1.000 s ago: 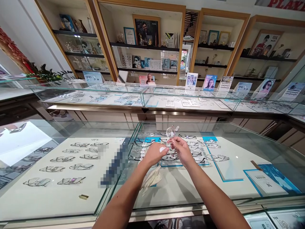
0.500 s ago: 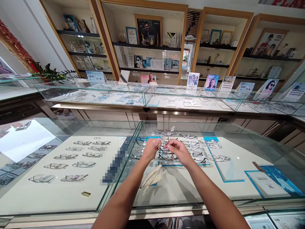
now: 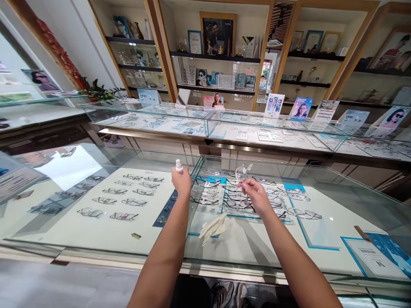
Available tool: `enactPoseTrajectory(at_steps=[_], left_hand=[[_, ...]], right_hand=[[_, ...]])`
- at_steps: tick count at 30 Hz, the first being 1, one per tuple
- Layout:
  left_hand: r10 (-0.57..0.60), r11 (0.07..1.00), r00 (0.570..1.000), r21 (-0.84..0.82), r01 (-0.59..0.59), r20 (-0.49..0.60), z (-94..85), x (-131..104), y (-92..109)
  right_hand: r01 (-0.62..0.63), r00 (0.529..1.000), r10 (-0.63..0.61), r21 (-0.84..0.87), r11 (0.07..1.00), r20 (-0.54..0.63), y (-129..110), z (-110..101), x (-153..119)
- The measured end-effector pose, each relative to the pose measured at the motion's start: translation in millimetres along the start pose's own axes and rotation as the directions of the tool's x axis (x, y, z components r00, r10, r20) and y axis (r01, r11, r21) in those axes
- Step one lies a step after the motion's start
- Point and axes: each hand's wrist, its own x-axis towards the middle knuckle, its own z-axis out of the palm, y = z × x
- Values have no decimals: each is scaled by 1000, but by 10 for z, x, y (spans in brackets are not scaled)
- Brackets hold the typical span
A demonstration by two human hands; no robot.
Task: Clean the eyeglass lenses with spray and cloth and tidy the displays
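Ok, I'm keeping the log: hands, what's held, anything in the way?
Left hand gripping white-topped bottle. Right hand holding tagged glasses. Pale cloth nearby, touching neither hand.

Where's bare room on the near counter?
Between the pale cloth and the blue L-shaped edging; also left of the small gold piece, in front of the left eyeglass rows. Crowded: the display eyeglasses beneath the right hand.

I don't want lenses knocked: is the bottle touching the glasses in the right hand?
Apart. The head view shows a wide gap: the bottle is in the left hand, the glasses in the right hand.
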Motion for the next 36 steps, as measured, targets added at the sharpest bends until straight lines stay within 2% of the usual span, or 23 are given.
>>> enactPoseTrajectory(at_steps=[3,6,18,23,24,26,28,29,30,31,32,33,34,35,36], left_hand=[[-163,981,971,74,178,-178,-34,141,-177],[-223,963,948,101,251,-228,-56,188,-279],[-280,942,911,95,322,-303,-61,199,-358],[-254,953,900,67,296,-353,-71,131,-249],[-232,959,896,68,277,-378,-87,99,-183],[-118,984,885,67,165,-451,-153,-8,8],[91,996,854,54,-74,-512,-270,-188,256],[182,981,847,32,-192,-499,-348,-307,384],[256,959,872,-7,-284,-416,-435,-442,502],[319,936,913,-66,-346,-253,-526,-590,602],[379,918,925,-119,-379,-21,-615,-746,675],[415,910,877,-127,-395,244,-697,-903,718],[399,908,784,-84,-410,475,-764,-1056,729],[337,900,685,-7,-435,646,-814,-1198,710],[256,879,607,79,-469,752,-844,-1322,666]], right_hand=[[-7,1000,7,20,1000,-12,7,-17,10],[-7,1000,8,17,1000,-12,-6,-15,3],[-23,1000,22,67,997,2,-20,-11,-12],[-20,1000,20,63,998,2,-22,-17,-13],[-17,1000,18,66,998,-2,-33,-20,-14],[-8,1000,9,79,997,-12,-60,-30,-13],[4,1000,-2,100,995,-23,-87,-46,-9],[10,1000,-7,111,994,-26,-98,-53,-6],[13,1000,-9,120,993,-29,-105,-60,-2],[16,999,-12,127,992,-31,-109,-65,2],[17,999,-13,133,991,-33,-109,-67,5],[17,999,-12,135,991,-32,-105,-68,9],[15,1000,-11,135,991,-29,-99,-67,11],[12,1000,-8,135,991,-24,-91,-64,12],[8,1000,-6,133,991,-19,-82,-60,12]])
